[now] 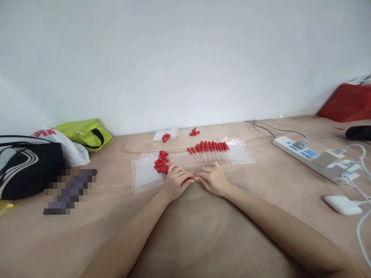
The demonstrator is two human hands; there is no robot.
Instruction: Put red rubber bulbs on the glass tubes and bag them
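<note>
My left hand [177,182] pinches a small red cap-like piece [189,178] above the table. Close beside it, the closed fingers of my right hand [213,180] grip a thin white stick [195,178], whose end meets or nearly meets the red piece; I cannot tell whether they are joined. Behind my hands lie several bare thin white sticks [183,159] in a row. To their right are several white sticks with red ends [210,146]. A cluster of loose red pieces [161,163] lies by my left hand, partly on clear plastic bags [146,175].
More clear bags [245,152] lie right of the sticks. Small red piles [165,138] sit near the wall. A power strip [310,158] with cables and a white charger [343,204] are at right. A black bag [31,170] and green bag [84,133] stand left.
</note>
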